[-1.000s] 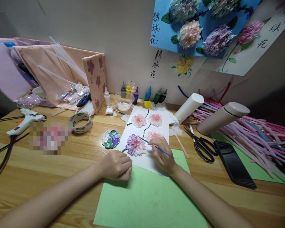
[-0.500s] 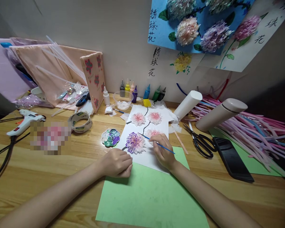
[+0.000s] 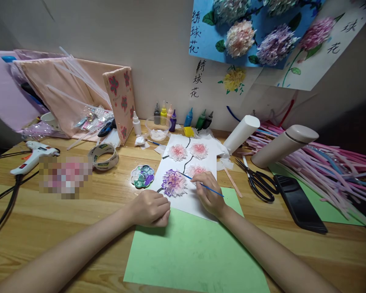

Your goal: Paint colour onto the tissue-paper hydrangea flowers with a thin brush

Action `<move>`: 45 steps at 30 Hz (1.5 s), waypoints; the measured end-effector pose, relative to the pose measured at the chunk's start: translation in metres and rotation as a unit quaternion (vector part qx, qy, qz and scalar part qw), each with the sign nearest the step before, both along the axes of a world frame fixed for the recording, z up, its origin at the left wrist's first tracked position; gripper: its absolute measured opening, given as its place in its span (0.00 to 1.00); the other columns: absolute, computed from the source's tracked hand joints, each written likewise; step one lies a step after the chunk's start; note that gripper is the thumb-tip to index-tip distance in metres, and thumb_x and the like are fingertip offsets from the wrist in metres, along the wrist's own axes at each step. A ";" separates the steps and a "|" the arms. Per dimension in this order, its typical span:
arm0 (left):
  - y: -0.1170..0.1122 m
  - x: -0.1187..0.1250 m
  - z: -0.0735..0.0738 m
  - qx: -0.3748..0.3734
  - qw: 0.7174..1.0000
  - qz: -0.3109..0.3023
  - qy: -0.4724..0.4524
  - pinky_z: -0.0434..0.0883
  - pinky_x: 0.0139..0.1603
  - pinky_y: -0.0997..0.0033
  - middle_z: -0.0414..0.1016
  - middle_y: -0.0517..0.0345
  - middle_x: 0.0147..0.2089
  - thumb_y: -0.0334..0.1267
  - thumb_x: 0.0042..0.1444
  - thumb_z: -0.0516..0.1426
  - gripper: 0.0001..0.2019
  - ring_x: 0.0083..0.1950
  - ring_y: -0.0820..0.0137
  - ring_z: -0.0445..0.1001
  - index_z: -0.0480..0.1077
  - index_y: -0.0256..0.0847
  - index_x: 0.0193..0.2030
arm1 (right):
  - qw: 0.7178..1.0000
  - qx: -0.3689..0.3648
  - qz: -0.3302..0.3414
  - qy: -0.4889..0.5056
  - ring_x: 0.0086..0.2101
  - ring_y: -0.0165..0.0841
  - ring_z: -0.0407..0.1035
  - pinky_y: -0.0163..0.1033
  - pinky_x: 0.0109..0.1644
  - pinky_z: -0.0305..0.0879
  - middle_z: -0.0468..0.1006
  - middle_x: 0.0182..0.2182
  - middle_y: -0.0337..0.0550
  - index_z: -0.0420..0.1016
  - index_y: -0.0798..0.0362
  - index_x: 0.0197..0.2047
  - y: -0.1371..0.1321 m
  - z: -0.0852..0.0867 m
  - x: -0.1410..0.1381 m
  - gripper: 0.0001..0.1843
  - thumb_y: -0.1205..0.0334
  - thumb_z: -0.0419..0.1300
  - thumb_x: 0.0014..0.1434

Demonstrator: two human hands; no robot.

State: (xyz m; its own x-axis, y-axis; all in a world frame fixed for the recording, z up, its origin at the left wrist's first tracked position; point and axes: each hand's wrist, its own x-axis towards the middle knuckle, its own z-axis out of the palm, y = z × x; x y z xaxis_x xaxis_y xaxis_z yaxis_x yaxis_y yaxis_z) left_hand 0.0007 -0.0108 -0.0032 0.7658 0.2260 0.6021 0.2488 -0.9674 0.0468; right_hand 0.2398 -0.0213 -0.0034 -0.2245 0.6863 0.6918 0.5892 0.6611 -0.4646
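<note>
My right hand (image 3: 208, 194) pinches a thin blue paintbrush (image 3: 212, 190). The brush tip points left, at the upper edge of a fluffy flower (image 3: 173, 183) with purple-tinted petals on its left and pale pink ones on its right. That flower and several pink ones are on a white sheet of paper (image 3: 183, 203) with dark painted stems; one pink flower (image 3: 197, 171) is partly behind my right hand. My left hand (image 3: 151, 208) rests closed at the sheet's lower left edge, nothing visible in it. Just beyond it sits a flower-shaped palette (image 3: 138, 171) with purple and green paint.
Green paper (image 3: 195, 252) lies under the white sheet. Paint bottles (image 3: 164, 114) and a clear bowl (image 3: 158, 127) stand behind. Scissors (image 3: 260, 183), a black phone (image 3: 299, 203), a tumbler (image 3: 282, 146) and pipe cleaners (image 3: 332, 175) are rightward; tape (image 3: 103, 156) and a glue gun (image 3: 33, 156) leftward.
The brush tip has shifted slightly left and up, toward the purple-tinted flower. My left hand has not visibly moved.
</note>
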 end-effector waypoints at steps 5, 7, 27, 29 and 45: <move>0.000 0.000 0.000 -0.008 1.000 -0.004 -0.015 0.63 0.20 0.74 0.73 0.60 0.22 0.30 0.55 0.49 0.11 0.20 0.73 0.69 0.65 0.39 0.24 | 1.000 0.009 -0.008 0.023 0.35 0.37 0.68 0.43 0.39 0.63 0.75 0.32 0.42 0.69 0.48 0.41 0.000 0.000 0.001 0.11 0.71 0.49 0.63; 0.000 0.001 0.000 -0.005 1.000 -0.004 -0.016 0.62 0.20 0.74 0.73 0.60 0.21 0.30 0.55 0.49 0.11 0.20 0.73 0.69 0.65 0.39 0.24 | 1.000 0.014 0.006 0.016 0.35 0.37 0.68 0.43 0.39 0.63 0.74 0.32 0.42 0.68 0.48 0.42 0.000 -0.001 0.001 0.11 0.71 0.49 0.63; 0.001 0.001 -0.001 -0.002 1.000 -0.004 -0.011 0.63 0.19 0.73 0.72 0.61 0.21 0.30 0.55 0.48 0.10 0.20 0.73 0.69 0.65 0.40 0.24 | 0.999 0.048 0.000 0.019 0.36 0.38 0.69 0.44 0.40 0.65 0.75 0.34 0.43 0.68 0.47 0.43 -0.002 -0.001 0.003 0.11 0.71 0.49 0.63; 0.001 0.000 0.000 0.000 1.000 -0.003 -0.006 0.62 0.19 0.73 0.71 0.61 0.21 0.30 0.55 0.48 0.10 0.21 0.73 0.69 0.64 0.40 0.24 | 0.999 0.048 0.018 0.002 0.38 0.38 0.70 0.45 0.41 0.65 0.76 0.36 0.44 0.68 0.47 0.45 -0.005 0.000 0.001 0.12 0.70 0.49 0.63; 0.001 0.004 -0.008 0.064 0.997 0.001 -0.033 0.58 0.17 0.71 0.63 0.62 0.19 0.32 0.54 0.48 0.12 0.20 0.73 0.62 0.60 0.41 0.20 | 0.993 0.061 0.049 -0.088 0.39 0.37 0.72 0.45 0.44 0.62 0.80 0.36 0.42 0.68 0.47 0.48 -0.009 0.006 -0.060 0.13 0.70 0.51 0.62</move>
State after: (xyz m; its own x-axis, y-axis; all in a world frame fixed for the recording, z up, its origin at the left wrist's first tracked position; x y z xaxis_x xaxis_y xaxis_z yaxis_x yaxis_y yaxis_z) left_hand 0.0045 -0.0103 -0.0109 0.7229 0.1461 0.6753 0.2513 -0.9660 -0.0600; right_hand 0.1800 -0.0300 0.0027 -0.4114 0.5691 0.7120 0.5840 0.7643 -0.2735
